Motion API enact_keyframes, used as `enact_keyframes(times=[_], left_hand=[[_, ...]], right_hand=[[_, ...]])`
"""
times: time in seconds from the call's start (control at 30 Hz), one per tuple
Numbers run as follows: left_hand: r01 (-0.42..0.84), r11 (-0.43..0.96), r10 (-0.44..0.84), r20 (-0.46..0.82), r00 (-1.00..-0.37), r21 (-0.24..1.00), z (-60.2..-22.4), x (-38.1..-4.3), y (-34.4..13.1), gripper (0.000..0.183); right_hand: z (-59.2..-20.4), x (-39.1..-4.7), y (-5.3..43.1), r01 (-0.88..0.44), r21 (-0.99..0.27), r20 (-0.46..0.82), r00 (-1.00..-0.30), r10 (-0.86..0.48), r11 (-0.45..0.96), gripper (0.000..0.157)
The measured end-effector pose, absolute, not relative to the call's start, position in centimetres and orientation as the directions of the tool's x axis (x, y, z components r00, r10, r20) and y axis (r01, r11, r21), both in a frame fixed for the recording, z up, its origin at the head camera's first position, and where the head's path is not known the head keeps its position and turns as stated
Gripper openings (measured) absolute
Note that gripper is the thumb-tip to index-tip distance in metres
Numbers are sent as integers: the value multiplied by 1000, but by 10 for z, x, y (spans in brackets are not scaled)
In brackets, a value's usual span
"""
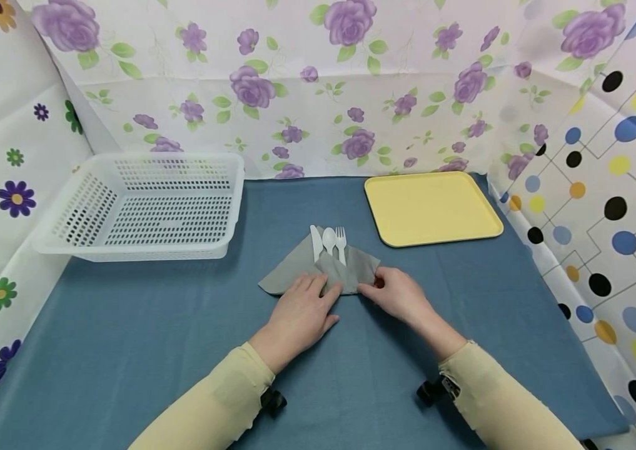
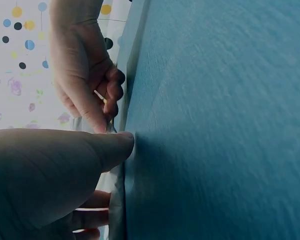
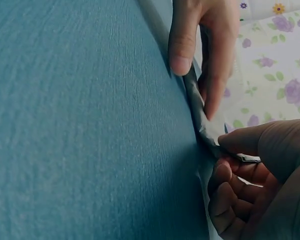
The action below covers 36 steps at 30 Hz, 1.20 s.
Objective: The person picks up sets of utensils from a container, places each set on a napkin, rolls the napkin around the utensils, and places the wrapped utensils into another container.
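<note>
A grey cloth napkin lies folded on the blue cloth in front of me. Out of its upper fold stick a white knife, a white spoon and a white fork, side by side, their handles hidden in the cloth. My left hand presses on the napkin's lower middle with its fingers extended. At the right side, my right hand pinches the napkin's edge between thumb and curled fingers, as the right wrist view shows too. Both hands are close together along the near edge.
A white perforated basket stands at the back left. At the back right lies a yellow tray. Flower-printed sheeting rises behind the blue tablecloth, with dotted sheeting on the right.
</note>
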<state>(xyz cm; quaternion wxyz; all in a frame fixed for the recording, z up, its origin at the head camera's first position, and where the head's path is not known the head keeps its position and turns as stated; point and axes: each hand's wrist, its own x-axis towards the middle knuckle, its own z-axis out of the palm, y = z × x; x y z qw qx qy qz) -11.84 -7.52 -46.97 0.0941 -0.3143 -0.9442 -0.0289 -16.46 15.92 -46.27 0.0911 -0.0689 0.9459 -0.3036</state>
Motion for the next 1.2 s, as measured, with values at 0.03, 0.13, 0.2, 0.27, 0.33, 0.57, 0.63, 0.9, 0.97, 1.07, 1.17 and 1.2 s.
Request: enact_keyframes(times=[0.03,0.13,0.2,0.27,0.33,0.57,0.63,0.9,0.97,1.07,1.17,1.2], left_hand=[[600,800,590,206,-781,-15,-470,-119,-75,59],[598,801,591,222,-775,-45,-469,-120,-73,57],[591,804,589,220,-777,-66,-468,-120,-72,57],[585,807,587,214,-780,-81,-467,-121,-71,56],[581,809,586,208,-783,-91,-466,-121,-70,56],[584,806,590,208,-780,-94,-467,-123,-70,56],[587,804,593,204,-779,-97,-466,-124,-70,56],[594,799,600,195,-776,-96,-465,-125,-70,54],[596,797,602,193,-775,-94,-465,-125,-71,54],[599,796,604,183,-776,-87,-464,-126,-71,54],[605,793,607,178,-775,-70,-464,-126,-72,55],[608,792,608,177,-774,-62,-464,-126,-73,56]], right_hand=[[-462,-163,158,-87,-589,-116,-975,-191,804,42],[-462,-160,155,-149,-583,-50,-975,-218,799,41],[-461,-158,152,-204,-564,15,-971,-237,800,38],[-461,-156,149,-263,-541,84,-962,-260,799,32],[-462,-155,146,-317,-522,150,-948,-281,792,24],[-465,-154,140,-422,-528,253,-907,-337,737,8],[-467,-155,139,-429,-542,256,-903,-344,722,6],[-473,-157,136,-442,-555,252,-897,-364,705,5],[-473,-157,135,-438,-560,242,-898,-367,703,5],[-474,-158,133,-433,-561,233,-900,-367,705,5],[-474,-158,132,-430,-564,231,-902,-365,705,5],[-474,-159,132,-429,-566,232,-902,-364,704,5]])
